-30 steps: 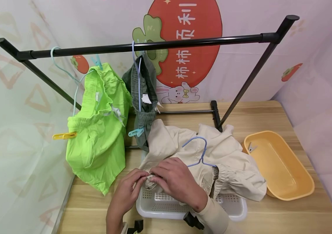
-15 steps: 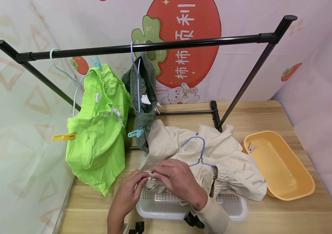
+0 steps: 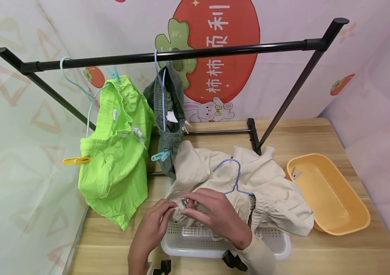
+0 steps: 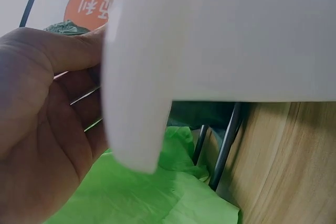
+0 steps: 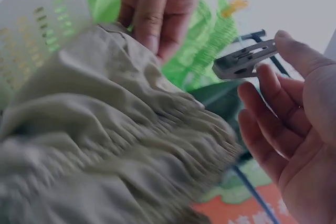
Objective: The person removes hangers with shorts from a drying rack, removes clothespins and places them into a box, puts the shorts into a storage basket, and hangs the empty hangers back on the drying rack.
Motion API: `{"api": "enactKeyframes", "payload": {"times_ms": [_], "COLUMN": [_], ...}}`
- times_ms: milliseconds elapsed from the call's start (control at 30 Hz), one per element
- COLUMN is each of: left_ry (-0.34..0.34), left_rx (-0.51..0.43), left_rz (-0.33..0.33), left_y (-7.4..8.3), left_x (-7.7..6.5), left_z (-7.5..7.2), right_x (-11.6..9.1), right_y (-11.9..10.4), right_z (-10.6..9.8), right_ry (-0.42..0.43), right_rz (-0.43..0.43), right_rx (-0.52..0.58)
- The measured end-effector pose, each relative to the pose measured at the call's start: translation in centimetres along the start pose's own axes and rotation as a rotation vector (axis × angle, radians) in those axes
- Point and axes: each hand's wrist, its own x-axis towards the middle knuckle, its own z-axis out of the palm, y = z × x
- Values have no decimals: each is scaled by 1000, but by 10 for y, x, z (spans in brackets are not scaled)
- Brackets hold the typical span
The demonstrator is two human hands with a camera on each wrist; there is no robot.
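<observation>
Beige trousers [image 3: 267, 187] with a gathered waistband lie over a white perforated basket [image 3: 195, 252], a blue hanger [image 3: 239, 177] among them. My left hand [image 3: 152, 223] pinches the waistband at its left end between thumb and fingers. Just to its right, my right hand [image 3: 217, 214] holds a grey clothespin [image 5: 244, 61] by one end, between thumb and forefinger. In the right wrist view the clothespin is apart from the cloth [image 5: 121, 135], its free end pointing towards the left hand [image 5: 155, 14]. A smooth white surface [image 4: 139, 77] hides the left fingertips in the left wrist view.
Bright green shorts [image 3: 123, 152] with a yellow clothespin [image 3: 76, 160] hang at left on a black rack [image 3: 215, 51]. Beside them hangs a dark grey garment [image 3: 171, 141] with a teal clothespin [image 3: 160, 156]. An orange tub [image 3: 332, 194] stands at right, a small grey clothespin [image 3: 296, 173] inside.
My right hand has shifted slightly right, away from the left fingertips, and the clothespin in its fingers now shows. The left hand has barely moved and still pinches the waistband.
</observation>
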Motion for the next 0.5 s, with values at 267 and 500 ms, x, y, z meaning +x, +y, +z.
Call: {"api": "enactKeyframes", "payload": {"times_ms": [267,500], "left_ry": [-4,-10], "left_rx": [-2,-14], "left_rz": [-7,1], "left_y": [-1,-1], "left_x": [-1,1], "left_z": [1,-1], "right_x": [-19,-39], "right_y": [-10,-22], "right_z": [-42,-88], "right_ry": [139,244], "right_rz": [-50,11], "right_rx": [0,-31]}}
